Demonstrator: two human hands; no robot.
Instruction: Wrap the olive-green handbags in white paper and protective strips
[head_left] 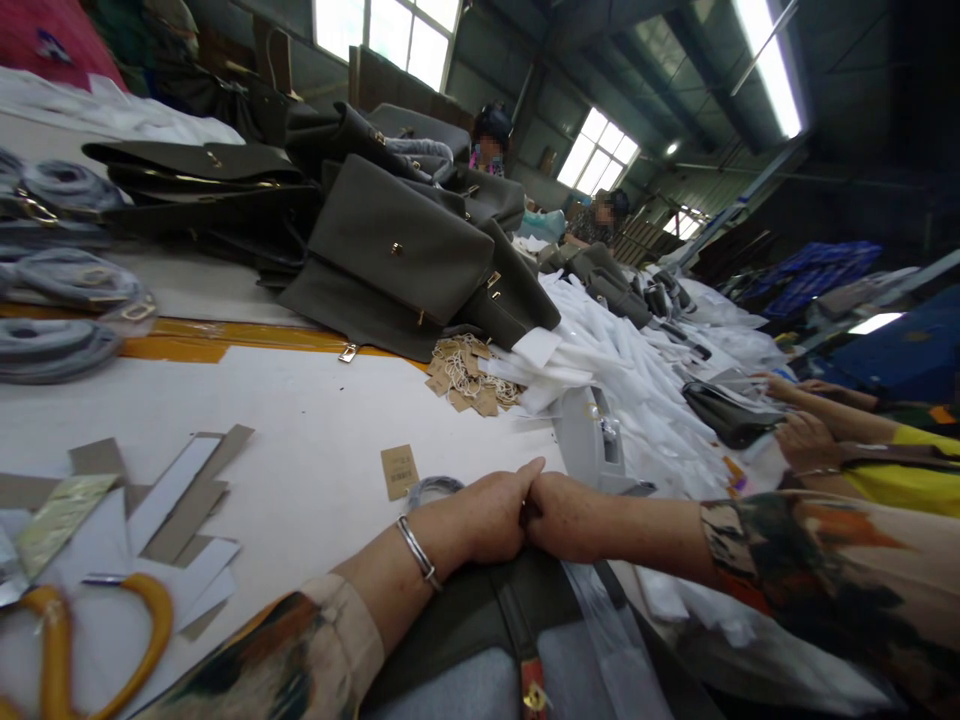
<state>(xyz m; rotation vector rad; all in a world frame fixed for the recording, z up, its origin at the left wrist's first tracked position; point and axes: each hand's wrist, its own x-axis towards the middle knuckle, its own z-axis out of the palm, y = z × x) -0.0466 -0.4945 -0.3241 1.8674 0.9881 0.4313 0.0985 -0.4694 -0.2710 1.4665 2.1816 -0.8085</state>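
Note:
My left hand [495, 518], with a silver bracelet at the wrist, and my right hand [568, 518] meet knuckle to knuckle. Both are closed, and what their fingers pinch is hidden. Just below them stands a dark olive handbag [461, 615], its front partly under pale wrapping, with a strap [514, 610] and a gold-coloured fitting [534, 698]. A wrapped grey loop [435, 488] shows behind my left hand. Beside that loop, a brown paper tag [397, 472] lies on the white table [315, 410].
Dark handbags [401, 240] are piled at the back. Stringed tags [469, 375], white wrapping [607, 345] and a grey tape dispenser [585, 440] lie nearer. Wrapped straps [56, 345], card strips [176, 495] and yellow-handled scissors [150, 630] are left. A co-worker's hands [806, 440] are at right.

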